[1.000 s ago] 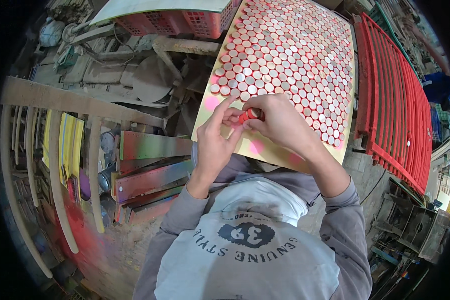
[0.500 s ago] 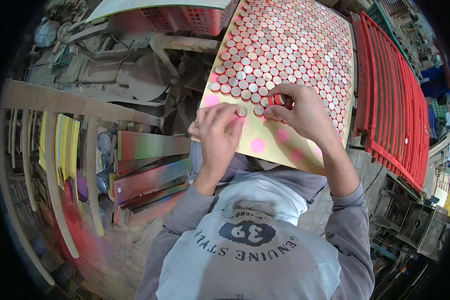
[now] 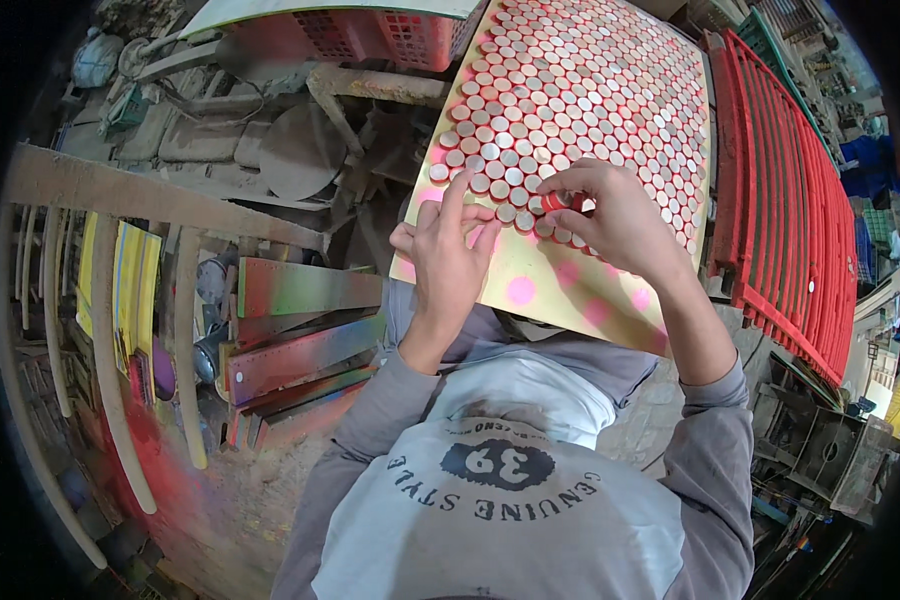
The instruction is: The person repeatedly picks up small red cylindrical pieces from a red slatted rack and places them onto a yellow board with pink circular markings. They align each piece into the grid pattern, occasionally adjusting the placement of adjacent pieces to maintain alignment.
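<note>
A pale yellow board [image 3: 490, 285] with pink spots lies in front of me, covered over most of its surface by several rows of small round discs [image 3: 570, 95] with pale tops and red sides. Over its near part, my right hand [image 3: 620, 220] is closed on a short stack of red-sided discs [image 3: 560, 201], pinched between thumb and fingers. My left hand [image 3: 448, 255] is at the board's left edge, its index finger stretched toward the nearest discs and its thumb apart. Nothing shows between the left fingers.
Red slatted panels [image 3: 785, 210] stand right of the board. A red plastic crate [image 3: 410, 38] sits at the back left. On the left are a worn wooden rack [image 3: 160, 205] and several paint-stained boards [image 3: 305, 350] leaning together. A metal frame [image 3: 820, 445] stands at the lower right.
The disc pinched in my left fingers has left them, and that index finger has straightened toward the rows. My right hand still grips its stack, having shifted slightly right and down.
</note>
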Motion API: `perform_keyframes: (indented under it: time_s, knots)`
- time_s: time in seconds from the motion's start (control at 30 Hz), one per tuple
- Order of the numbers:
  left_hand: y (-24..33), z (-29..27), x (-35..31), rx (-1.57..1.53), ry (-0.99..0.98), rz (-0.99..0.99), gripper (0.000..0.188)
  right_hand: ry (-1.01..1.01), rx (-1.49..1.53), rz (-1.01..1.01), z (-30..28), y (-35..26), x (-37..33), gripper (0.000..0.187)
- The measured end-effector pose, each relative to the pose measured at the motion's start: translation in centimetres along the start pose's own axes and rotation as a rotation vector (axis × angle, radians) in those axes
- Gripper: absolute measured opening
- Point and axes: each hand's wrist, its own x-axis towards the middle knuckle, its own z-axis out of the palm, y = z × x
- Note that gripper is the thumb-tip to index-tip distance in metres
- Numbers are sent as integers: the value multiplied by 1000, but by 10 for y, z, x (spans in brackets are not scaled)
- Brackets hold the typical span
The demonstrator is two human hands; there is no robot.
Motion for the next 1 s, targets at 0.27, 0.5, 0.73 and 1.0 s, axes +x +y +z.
perform_keyframes:
  time_s: [0.27, 0.5, 0.73, 1.0]
  knots:
    - [-2, -15, 0, 2, 10, 11, 73, -66, -9, -109, 26, -18, 22, 23]
    - [-14, -25, -4, -58, 19, 5, 74, -32, -132, -218, 56, -19, 33, 12]
    - [-16, -12, 1, -72, 35, 4, 69, -78, -1, 14, 23, -22, 27, 25]
    - [-16, -8, 7, -95, 29, -4, 68, -161, -82, 1, 3, -19, 15, 30]
